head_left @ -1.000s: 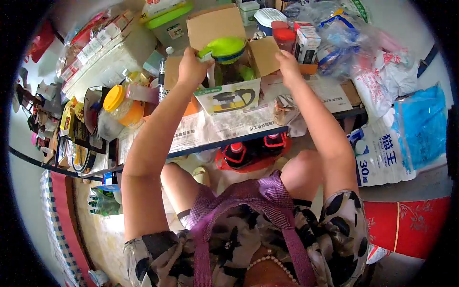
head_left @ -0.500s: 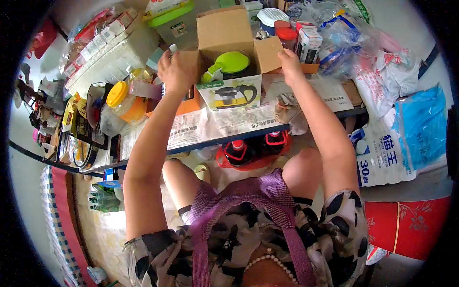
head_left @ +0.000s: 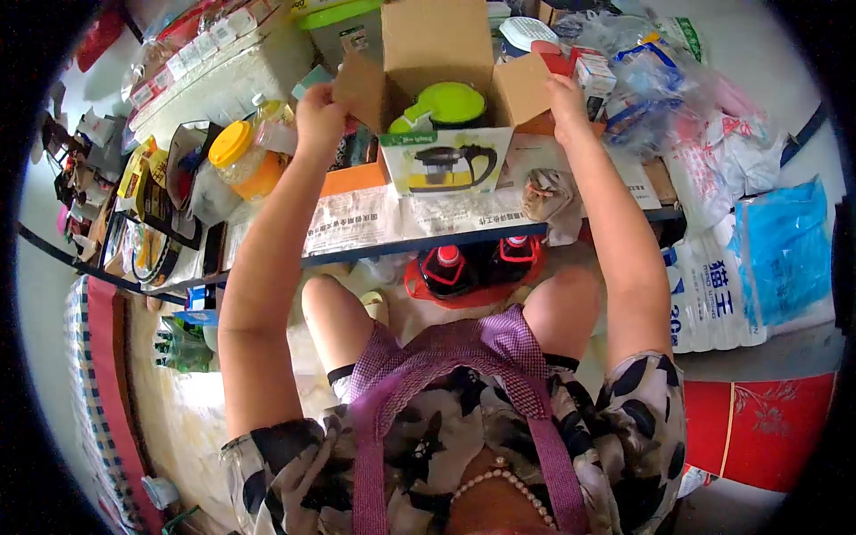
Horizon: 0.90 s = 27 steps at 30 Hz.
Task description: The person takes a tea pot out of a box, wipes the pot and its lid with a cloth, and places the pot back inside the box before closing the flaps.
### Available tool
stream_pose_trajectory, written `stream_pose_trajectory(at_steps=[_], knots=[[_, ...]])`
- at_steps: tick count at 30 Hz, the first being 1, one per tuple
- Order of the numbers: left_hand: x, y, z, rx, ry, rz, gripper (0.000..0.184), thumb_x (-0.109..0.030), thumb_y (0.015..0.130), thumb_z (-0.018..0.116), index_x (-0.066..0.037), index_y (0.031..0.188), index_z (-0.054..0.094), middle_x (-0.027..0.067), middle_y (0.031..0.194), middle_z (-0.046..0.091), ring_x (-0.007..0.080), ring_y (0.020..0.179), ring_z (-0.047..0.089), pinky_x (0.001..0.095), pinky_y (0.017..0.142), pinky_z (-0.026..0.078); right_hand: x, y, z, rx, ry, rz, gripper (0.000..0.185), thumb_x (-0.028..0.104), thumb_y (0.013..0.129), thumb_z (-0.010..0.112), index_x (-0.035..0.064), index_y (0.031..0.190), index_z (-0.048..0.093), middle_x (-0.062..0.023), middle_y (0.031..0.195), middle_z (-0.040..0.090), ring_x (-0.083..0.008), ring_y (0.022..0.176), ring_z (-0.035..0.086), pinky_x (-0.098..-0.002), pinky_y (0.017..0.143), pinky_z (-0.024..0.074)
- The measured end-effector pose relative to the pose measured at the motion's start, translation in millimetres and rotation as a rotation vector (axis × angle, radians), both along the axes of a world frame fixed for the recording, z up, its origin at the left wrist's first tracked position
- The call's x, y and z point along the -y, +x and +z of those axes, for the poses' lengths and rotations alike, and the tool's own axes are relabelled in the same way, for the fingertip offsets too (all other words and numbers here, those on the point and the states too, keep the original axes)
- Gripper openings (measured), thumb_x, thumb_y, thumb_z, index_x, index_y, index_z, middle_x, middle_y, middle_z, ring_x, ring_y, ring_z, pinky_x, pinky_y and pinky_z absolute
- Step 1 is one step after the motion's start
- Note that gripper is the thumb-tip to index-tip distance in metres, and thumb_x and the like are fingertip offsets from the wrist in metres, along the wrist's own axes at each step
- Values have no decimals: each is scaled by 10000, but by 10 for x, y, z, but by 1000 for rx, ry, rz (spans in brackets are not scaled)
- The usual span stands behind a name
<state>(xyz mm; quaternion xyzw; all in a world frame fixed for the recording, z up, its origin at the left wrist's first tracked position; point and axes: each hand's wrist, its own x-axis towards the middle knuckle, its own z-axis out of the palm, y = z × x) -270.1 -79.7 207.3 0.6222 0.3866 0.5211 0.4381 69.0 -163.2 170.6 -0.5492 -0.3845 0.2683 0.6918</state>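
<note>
An open cardboard box (head_left: 451, 169) with a teapot picture on its front stands on the newspaper-covered shelf. Inside it sits a teapot (head_left: 450, 102) with a bright green lid and handle; its lower part is hidden by the box. My left hand (head_left: 321, 118) pinches the box's left flap (head_left: 361, 87) at its outer edge. On the other side, my right hand (head_left: 568, 105) grips the edge of the right flap (head_left: 522, 87). The tall back flap (head_left: 437, 40) stands upright. A crumpled cloth (head_left: 547, 201) lies to the right of the box, below my right hand.
Left of the box are a yellow-lidded jar (head_left: 241, 160) and a foam box (head_left: 232, 80). A small white box (head_left: 592, 78) and plastic bags (head_left: 651, 89) crowd the right. Dark bottles with red caps (head_left: 446, 270) stand under the shelf edge (head_left: 419, 245).
Both hands stay at the side flaps, now a little farther apart. My left hand's fingers have closed in on the left flap's edge. The box looks slightly larger, and the view has shifted a little.
</note>
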Motion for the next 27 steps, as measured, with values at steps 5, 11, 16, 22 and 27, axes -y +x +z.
stream_pose_trajectory(at_steps=[5,11,16,22,27], knots=[[270,161,-201,-423,267,212,276,-140,784,622,1,1015,566,106,792,621,165,711,589,300,651,475,-87,-136,-161,377,-77,-6,293,180,864,513,-22,1069,575,-71,943,632,-141,861,558,-276,766,422],[264,300,-445,-593,736,145,271,-212,806,612,-48,1021,595,159,1027,569,330,957,525,402,824,431,-10,-514,-58,738,3,-63,413,350,882,491,1,1089,569,-191,1066,598,-346,1002,548,-381,885,408],[301,347,-713,-735,675,-11,362,-347,816,595,-100,1081,617,100,1188,544,300,1136,444,453,936,348,120,-721,-164,982,-52,300,469,437,918,416,47,1130,571,-179,1242,502,-338,1189,414,-396,988,346],[338,330,-702,-764,731,1,316,-307,844,563,-97,1074,616,80,1158,563,285,1139,444,472,944,327,117,-641,-267,1165,-70,335,396,388,942,392,128,1176,578,-76,1282,501,-257,1256,355,-360,1032,295],[427,326,-644,-832,807,54,306,-292,859,547,-102,1090,609,64,1138,568,273,1125,456,446,936,343,159,-532,-365,831,141,417,350,253,933,480,66,1227,513,-101,1235,526,-205,1198,424,-310,991,335]])
